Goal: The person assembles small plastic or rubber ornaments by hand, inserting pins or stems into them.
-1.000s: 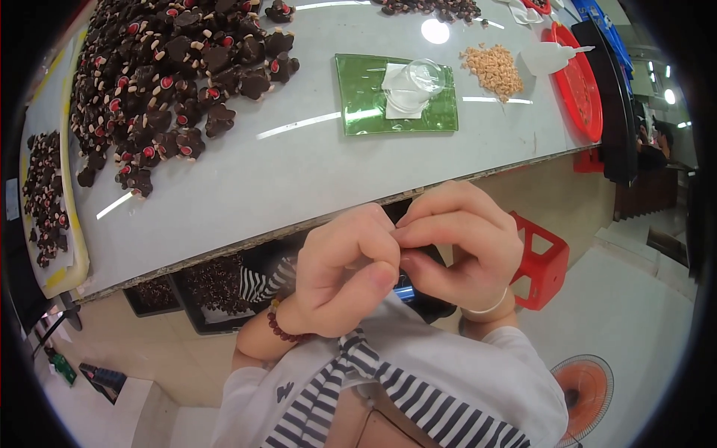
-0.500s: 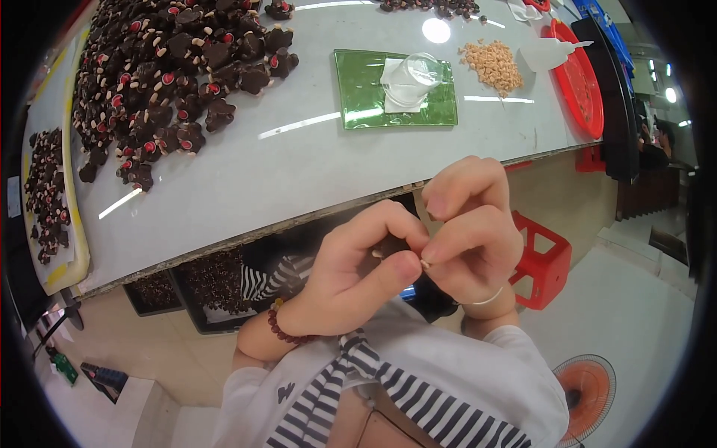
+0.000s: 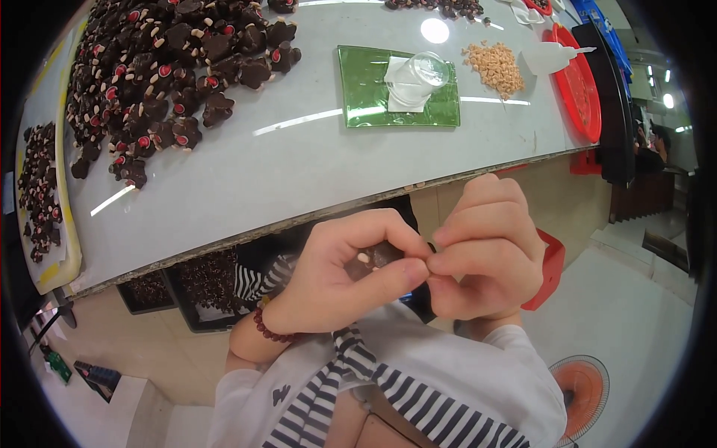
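Observation:
In front of my body, beyond the table's near edge, both hands meet at the fingertips. My left hand is closed around a small dark brown figure with pale bits on it, mostly hidden by the fingers. The thumb and forefinger of my right hand pinch together against the left fingertips; what lies between them is hidden. A large heap of similar brown figures, with red round spots and pale bits, covers the table's left side. A pile of small pale pieces lies at the far right.
On the table a clear round cup stands on a green mat. A white squeeze bottle is beside a red tray. Dark bins sit below the table; a red stool and a fan are at right.
My right hand has moved down and right a little, its fingers curling closer. The pale bit that showed at its fingertips is now hidden. More of the brown figure shows inside my left hand.

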The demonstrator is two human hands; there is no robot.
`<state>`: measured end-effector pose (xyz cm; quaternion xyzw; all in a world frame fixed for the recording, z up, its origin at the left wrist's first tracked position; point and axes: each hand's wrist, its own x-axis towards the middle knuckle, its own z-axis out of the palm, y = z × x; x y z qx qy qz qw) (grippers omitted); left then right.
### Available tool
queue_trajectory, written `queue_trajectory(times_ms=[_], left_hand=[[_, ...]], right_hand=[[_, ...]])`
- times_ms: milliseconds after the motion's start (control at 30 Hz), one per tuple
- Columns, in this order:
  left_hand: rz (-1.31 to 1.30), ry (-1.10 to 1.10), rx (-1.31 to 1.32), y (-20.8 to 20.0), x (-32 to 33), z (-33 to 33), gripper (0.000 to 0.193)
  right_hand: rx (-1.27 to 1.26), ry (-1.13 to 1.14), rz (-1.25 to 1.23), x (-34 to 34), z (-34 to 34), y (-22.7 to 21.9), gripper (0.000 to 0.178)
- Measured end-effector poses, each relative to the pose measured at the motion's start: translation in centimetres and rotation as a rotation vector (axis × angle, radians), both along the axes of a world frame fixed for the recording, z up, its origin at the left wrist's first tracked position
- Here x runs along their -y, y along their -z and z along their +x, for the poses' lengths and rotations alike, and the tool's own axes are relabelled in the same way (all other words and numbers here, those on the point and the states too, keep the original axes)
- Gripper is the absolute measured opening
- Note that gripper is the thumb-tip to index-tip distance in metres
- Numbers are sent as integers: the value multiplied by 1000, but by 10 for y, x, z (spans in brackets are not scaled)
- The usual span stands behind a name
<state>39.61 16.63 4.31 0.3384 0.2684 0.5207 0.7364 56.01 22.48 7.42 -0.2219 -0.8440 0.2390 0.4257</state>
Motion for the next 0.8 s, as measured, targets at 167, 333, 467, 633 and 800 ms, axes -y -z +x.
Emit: queue_trajectory(times_ms=[167,333,467,633,800], left_hand=[[157,-80,-115,2,-3,-2,9],[167,-145,-109,4,-3,-4,11],[280,-156,-143,8,-6,-6,14],[197,-96,-105,4,-5,-12,13],[-71,-109,126,-7,2,-8,41]], right_hand=[[25,-70,-126,-4,3,-6,27],[59,-206,-392,-10,-1,-9,16],[77,-196,-516,-5,-8,-12,20],[151,-212,-398,-18,-6,-21,20],[369,226,97,-85,-1,-40,13]])
